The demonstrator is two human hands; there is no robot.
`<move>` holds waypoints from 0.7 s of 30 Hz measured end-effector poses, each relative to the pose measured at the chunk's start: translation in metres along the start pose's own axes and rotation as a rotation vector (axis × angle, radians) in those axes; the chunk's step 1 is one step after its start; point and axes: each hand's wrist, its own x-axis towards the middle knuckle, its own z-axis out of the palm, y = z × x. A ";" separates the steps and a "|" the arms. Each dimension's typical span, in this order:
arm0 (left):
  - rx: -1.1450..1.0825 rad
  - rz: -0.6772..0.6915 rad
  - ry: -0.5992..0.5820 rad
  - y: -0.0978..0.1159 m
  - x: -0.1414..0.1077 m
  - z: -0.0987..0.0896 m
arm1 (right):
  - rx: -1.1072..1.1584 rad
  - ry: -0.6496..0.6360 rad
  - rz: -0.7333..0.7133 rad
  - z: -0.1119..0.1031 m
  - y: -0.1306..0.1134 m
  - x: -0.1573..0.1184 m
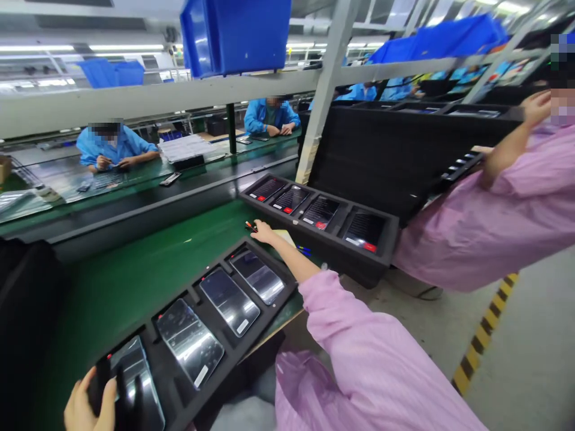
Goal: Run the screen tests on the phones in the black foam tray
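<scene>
My left hand (92, 402) is at the bottom left, fingers apart over the near left end of a black foam tray (186, 395), beside the leftmost phone (139, 383). Several phones lie face up in the tray's slots, each with a small red light at its top edge. My right hand (263, 231) reaches past the tray's far end, its fingers closed round small dark cables (250, 227) with orange tips. Just beyond it stands a second foam tray (390, 239) of phones with dark screens and red labels.
A co-worker in a pink sleeve (485, 209) stands at the right beside a large black case (372, 155). Blue bins (251, 36) sit on an overhead rail. People in blue (114, 146) work across the green bench (179, 239).
</scene>
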 end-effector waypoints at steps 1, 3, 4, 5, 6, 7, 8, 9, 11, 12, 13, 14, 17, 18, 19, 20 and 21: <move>0.004 -0.002 -0.014 0.008 -0.003 -0.003 | -0.013 0.034 -0.015 0.003 0.000 -0.010; 0.034 -0.069 -0.108 0.019 -0.012 -0.009 | -0.030 0.097 -0.056 0.014 0.001 -0.039; 0.048 -0.126 -0.147 0.023 -0.016 -0.011 | -0.037 0.115 -0.081 0.021 0.002 -0.057; 0.056 -0.159 -0.181 0.024 -0.019 -0.011 | -0.044 0.123 -0.103 0.030 0.004 -0.074; 0.058 -0.164 -0.195 0.025 -0.021 -0.011 | -0.054 0.122 -0.117 0.039 0.006 -0.091; 0.053 -0.147 -0.196 0.026 -0.022 -0.010 | -0.069 0.122 -0.115 0.047 0.008 -0.107; 0.044 -0.112 -0.189 0.026 -0.021 -0.008 | -0.085 0.125 -0.102 0.056 0.010 -0.119; 0.035 -0.076 -0.177 0.026 -0.019 -0.006 | -0.101 0.134 -0.087 0.063 0.012 -0.127; 0.029 -0.027 -0.167 0.029 -0.011 -0.001 | -0.150 0.160 -0.036 0.072 0.015 -0.133; 0.036 -0.010 -0.175 0.031 -0.006 0.002 | -0.175 0.168 -0.014 0.074 0.015 -0.131; 0.052 0.000 -0.192 0.035 -0.002 0.004 | -0.195 0.170 0.002 0.075 0.015 -0.128; 0.076 0.002 -0.211 0.039 0.002 0.006 | -0.207 0.167 0.009 0.075 0.014 -0.123; 0.172 -0.016 -0.237 0.053 0.009 0.011 | -0.220 0.148 0.008 0.073 0.010 -0.112; 0.210 -0.026 -0.235 0.058 0.009 0.013 | -0.231 0.146 0.012 0.073 0.008 -0.110; 0.248 -0.036 -0.230 0.062 0.009 0.014 | -0.243 0.146 0.019 0.074 0.006 -0.109; 0.286 -0.044 -0.224 0.065 0.008 0.015 | -0.257 0.148 0.029 0.075 0.005 -0.109; 0.321 -0.049 -0.221 0.068 0.007 0.017 | -0.265 0.153 0.037 0.076 0.004 -0.109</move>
